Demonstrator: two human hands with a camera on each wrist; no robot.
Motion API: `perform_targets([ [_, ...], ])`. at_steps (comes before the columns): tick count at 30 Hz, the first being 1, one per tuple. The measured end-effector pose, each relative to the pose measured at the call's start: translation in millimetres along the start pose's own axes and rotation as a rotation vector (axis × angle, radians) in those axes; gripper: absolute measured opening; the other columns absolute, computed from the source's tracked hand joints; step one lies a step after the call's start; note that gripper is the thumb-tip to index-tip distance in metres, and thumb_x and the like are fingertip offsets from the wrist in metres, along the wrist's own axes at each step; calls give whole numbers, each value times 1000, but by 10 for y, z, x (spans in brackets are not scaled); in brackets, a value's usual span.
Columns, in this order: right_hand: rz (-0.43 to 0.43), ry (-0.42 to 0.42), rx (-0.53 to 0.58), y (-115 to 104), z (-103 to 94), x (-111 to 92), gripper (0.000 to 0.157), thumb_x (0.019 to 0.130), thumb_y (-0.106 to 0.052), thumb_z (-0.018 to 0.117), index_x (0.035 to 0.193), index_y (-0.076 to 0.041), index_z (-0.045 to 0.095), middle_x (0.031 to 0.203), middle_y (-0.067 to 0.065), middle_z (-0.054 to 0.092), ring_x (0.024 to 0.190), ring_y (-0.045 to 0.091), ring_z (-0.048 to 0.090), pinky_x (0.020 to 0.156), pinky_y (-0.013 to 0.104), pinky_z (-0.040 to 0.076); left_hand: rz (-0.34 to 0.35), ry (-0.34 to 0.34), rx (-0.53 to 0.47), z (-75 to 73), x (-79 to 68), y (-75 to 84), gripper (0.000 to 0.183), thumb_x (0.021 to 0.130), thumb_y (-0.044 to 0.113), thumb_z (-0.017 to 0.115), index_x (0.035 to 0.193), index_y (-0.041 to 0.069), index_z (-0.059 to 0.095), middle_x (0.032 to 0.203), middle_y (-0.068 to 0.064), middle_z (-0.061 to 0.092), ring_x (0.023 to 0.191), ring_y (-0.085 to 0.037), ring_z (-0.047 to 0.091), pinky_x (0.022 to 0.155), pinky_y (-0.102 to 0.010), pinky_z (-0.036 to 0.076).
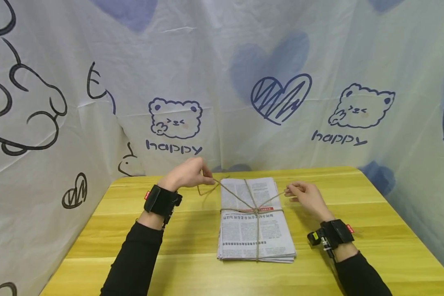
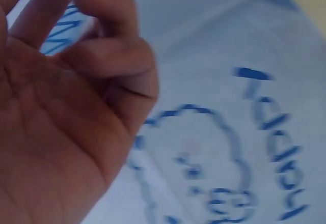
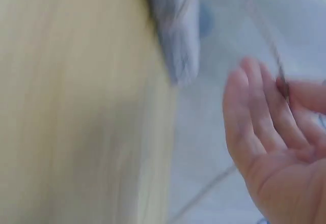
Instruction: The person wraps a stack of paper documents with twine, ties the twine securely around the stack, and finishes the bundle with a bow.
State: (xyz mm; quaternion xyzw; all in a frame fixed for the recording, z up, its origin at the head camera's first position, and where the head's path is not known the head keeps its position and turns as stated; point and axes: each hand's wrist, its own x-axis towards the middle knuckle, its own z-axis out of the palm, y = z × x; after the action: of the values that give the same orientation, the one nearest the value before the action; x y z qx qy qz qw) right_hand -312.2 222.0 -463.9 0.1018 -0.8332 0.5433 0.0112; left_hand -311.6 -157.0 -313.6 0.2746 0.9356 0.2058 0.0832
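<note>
A stack of folded newspapers [image 1: 240,234] lies on the table, bound crosswise with brown twine [image 1: 257,238] that meets in a knot near its middle. From the knot, two twine ends run upward and apart. My left hand [image 1: 190,173] pinches one end above the stack's upper left side, and a loose tail hangs below it. My right hand [image 1: 306,198] pinches the other end between thumb and finger, just right of the stack. In the right wrist view the twine [image 3: 272,46] passes between thumb and fingers. The left wrist view shows curled fingers [image 2: 117,61] with twine at its top edge.
The yellow wood-grain table [image 1: 107,242] stretches out on both sides of the stack. Behind it hangs a white curtain [image 1: 222,90] printed with bears and hearts. Each wrist carries a black strapped camera, the left wrist camera [image 1: 163,202] among them.
</note>
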Motion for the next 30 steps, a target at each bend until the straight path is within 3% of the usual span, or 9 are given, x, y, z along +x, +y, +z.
perform_targets([
  [4,-22,46,226,-95,101,24,38,106,-23,44,134,3,42,106,16,64,96,18,67,89,36,55,57,-20,-7,-183,6,251,13,89,24,73,87,13,79,71,2,67,57,-12,49,55,-24,41],
  [9,125,68,681,-184,106,59,35,106,-13,43,135,-6,24,102,1,64,99,11,66,102,32,48,131,7,-95,-241,85,480,13,92,26,70,86,17,78,66,2,65,52,-14,47,52,-24,38],
  [12,217,102,996,-203,59,76,29,105,-13,43,131,-6,33,103,-3,68,103,9,65,105,28,44,175,21,-159,-173,191,553,15,92,28,70,83,19,77,66,0,65,55,-20,54,51,-24,38],
  [14,242,130,1073,-207,28,89,23,105,-15,43,126,-9,43,103,-4,67,101,6,64,101,23,46,203,33,-183,-105,268,573,15,93,28,69,82,20,76,66,-2,65,55,-21,55,50,-24,37],
  [16,240,148,1031,-215,11,109,20,104,-18,45,122,-10,51,103,-4,66,94,5,63,92,20,51,216,49,-199,-39,337,575,15,93,27,68,83,19,77,67,-4,66,54,-20,56,50,-23,38],
  [20,170,136,689,-257,26,213,33,103,-23,49,131,-5,54,101,-3,62,84,5,60,78,19,52,216,65,-220,36,413,557,13,94,24,68,89,17,78,71,-8,68,53,-16,55,51,-24,43],
  [24,86,91,390,-386,70,380,44,105,-26,46,141,-1,49,99,-2,61,81,8,57,78,23,52,208,87,-224,44,422,548,14,94,24,68,92,15,78,71,-3,68,55,-16,56,53,-26,47],
  [27,19,18,268,-563,137,493,41,105,-24,46,139,-2,52,98,-1,61,79,12,56,75,26,51,202,102,-231,31,418,553,14,93,23,68,94,13,78,72,1,69,55,-17,58,53,-27,49],
  [30,-60,-143,197,-752,237,591,38,105,-25,48,135,-4,57,96,4,62,80,16,56,74,28,51,200,105,-237,15,416,568,15,93,23,69,96,11,79,72,1,70,54,-15,57,52,-28,49],
])
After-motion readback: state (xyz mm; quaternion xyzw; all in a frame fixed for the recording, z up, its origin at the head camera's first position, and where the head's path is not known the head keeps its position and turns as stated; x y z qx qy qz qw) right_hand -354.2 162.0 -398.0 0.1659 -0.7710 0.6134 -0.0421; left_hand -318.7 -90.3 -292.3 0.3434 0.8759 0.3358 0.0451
